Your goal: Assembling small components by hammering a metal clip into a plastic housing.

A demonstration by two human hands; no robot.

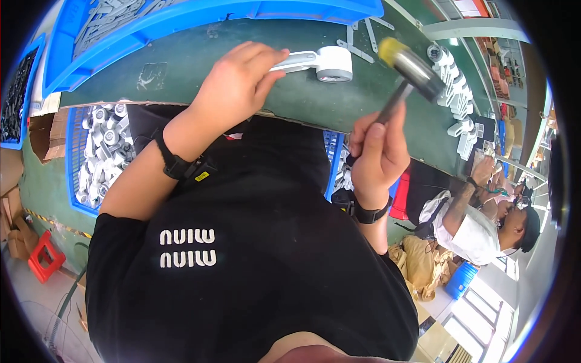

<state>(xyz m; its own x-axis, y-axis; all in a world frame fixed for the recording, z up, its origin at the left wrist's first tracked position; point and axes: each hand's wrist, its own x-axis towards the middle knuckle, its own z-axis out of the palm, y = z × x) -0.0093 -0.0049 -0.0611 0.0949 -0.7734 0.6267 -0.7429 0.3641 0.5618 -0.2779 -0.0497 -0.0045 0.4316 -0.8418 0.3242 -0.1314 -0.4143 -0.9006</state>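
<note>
My left hand (pixel 237 80) is closed on the slim grey handle end of a white-and-grey handheld part (pixel 334 64). That part has a thick round white head, which rests on the green bench top and points right. In my right hand (pixel 382 148) is a two-faced mallet (pixel 416 71), gripped by its shaft. Its head has one yellow face and one black face around a metal middle. The mallet is held up to the right of the white head, apart from it.
A blue tray (pixel 151 42) of grey strips spans the far bench edge, with loose strips (pixel 357 49) beside it. White parts (pixel 457 91) line the right. Below the near edge sits a blue basket (pixel 75 175) of similar pieces. A co-worker (pixel 478 224) is at right.
</note>
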